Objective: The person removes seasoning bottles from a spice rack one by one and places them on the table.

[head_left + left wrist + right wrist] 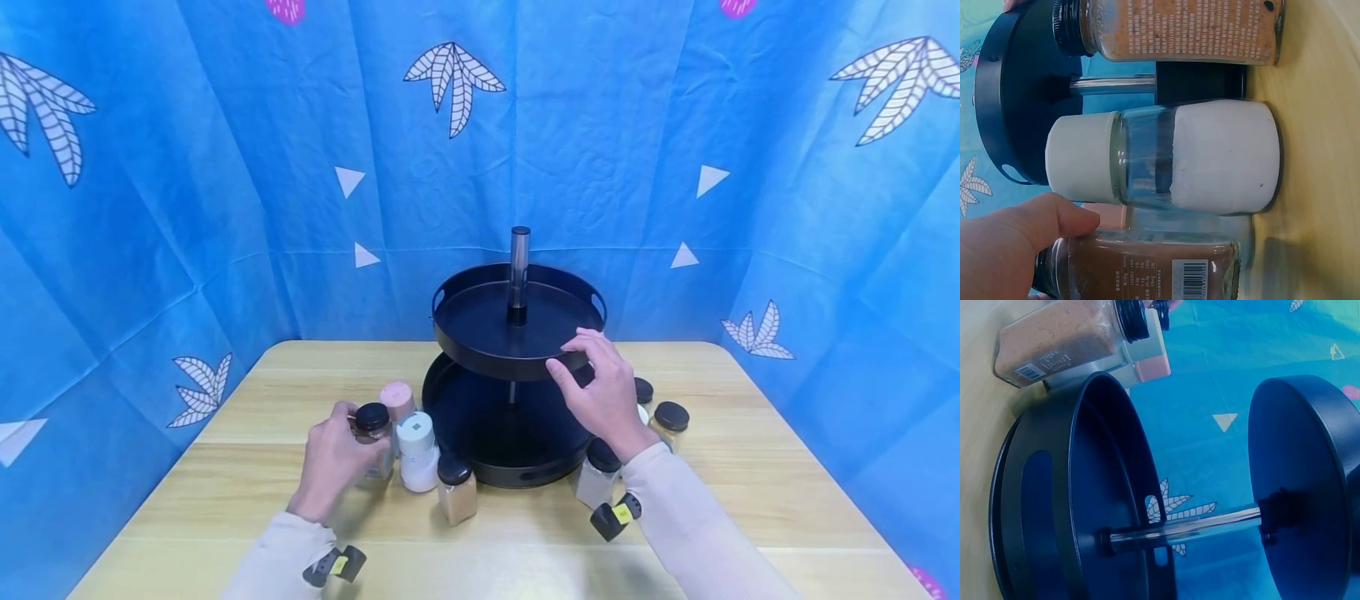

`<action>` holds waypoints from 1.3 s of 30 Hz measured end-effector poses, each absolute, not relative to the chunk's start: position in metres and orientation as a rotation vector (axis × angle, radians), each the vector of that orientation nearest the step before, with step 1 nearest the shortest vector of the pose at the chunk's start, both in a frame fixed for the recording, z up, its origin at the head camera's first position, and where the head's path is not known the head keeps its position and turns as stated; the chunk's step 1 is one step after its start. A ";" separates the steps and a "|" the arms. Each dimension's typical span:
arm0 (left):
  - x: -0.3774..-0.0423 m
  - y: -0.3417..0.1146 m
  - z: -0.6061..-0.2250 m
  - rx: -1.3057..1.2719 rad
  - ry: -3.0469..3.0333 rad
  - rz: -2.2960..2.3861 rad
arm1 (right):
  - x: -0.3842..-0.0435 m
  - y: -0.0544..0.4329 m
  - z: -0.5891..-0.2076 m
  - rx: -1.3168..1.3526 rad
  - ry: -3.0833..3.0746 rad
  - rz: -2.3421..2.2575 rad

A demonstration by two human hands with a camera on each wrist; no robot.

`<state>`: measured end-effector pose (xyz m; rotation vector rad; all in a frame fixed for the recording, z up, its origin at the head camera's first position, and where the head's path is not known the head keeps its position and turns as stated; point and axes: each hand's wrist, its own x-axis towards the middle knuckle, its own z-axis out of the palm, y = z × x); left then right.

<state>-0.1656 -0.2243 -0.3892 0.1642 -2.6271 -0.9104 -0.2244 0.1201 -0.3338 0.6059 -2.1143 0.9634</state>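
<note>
My left hand (333,458) grips a black-capped glass spice jar (1141,269) of brown powder at the left of the table, its thumb near the cap end. Beside that jar stand a white-lidded shaker (1229,156) of white powder and a pink-lidded jar (397,396). My right hand (606,396) is at the front right rim of the two-tier black tray (480,333), thumb and fingers apart with nothing between them. Whether it touches the rim cannot be told. The right wrist view shows the tray's lower tier (1054,425) and metal post (1210,526), without the right hand.
A black-capped jar of orange-brown seasoning (457,500) stands before the lower tier. Right of the tray are a jar of pale contents (596,486), another black-capped jar (670,421) and others partly hidden by the right arm. Blue patterned cloth (600,167) surrounds the wooden table (540,550).
</note>
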 end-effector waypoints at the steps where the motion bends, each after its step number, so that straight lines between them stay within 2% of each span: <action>1: -0.166 -0.224 -0.390 0.165 -2.628 -0.911 | -0.225 0.120 -0.334 0.607 -2.111 0.963; 39: -0.168 -0.225 -0.408 0.139 -2.614 -0.913 | -0.226 0.120 -0.336 0.631 -2.068 0.944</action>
